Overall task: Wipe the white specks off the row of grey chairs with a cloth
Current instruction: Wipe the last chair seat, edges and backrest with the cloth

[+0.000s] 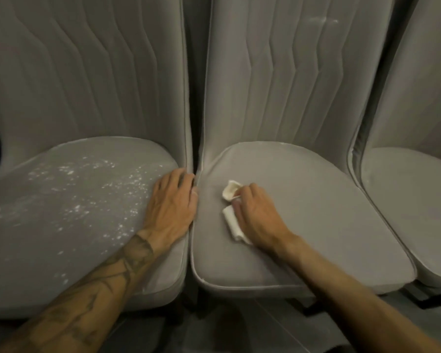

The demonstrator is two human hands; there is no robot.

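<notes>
Tattooed left forearm (87,296) reaches in low, left of the middle grey padded chair seat (316,212). Left hand (172,200) lies flat and loose, holding nothing, on the neighbouring left grey seat (23,250), right by the gap. Right hand (255,215) has its fingers curled round a small folded white cloth (231,191) on the middle seat's left part. White specks (74,200) dot the left grey seat, and there's a faint pale smear (323,20) high on the middle chair's ribbed backrest (290,72).

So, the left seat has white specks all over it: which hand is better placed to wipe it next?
Probably the right hand: its fingers grip the cloth on the middle seat, beside the specked left seat. The left hand rests on that seat's edge, holding nothing.
</notes>
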